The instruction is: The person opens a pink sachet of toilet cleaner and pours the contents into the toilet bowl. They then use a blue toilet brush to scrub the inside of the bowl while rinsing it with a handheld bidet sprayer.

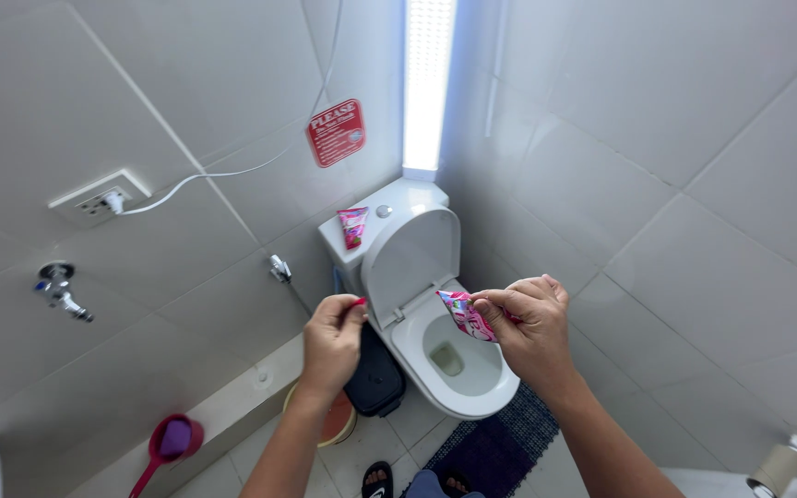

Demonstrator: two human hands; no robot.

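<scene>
Hands, two, at frame centre: right hand point(532, 327) pinches one pink sachet point(466, 314) above the open toilet bowl point(458, 373); left hand point(332, 339) pinches a small red scrap point(359, 302). Second pink sachet point(353, 226) stands on the cistern point(398, 207).

Pink sachet point(466, 314): small flat foil pack, pink with white and green print, pinched at its upper edge, tilted, hanging over the open toilet bowl. Top looks torn open. Small red torn-off scrap point(358, 302): pinched just left of the bowl, well apart from the sachet, mostly hidden.
</scene>
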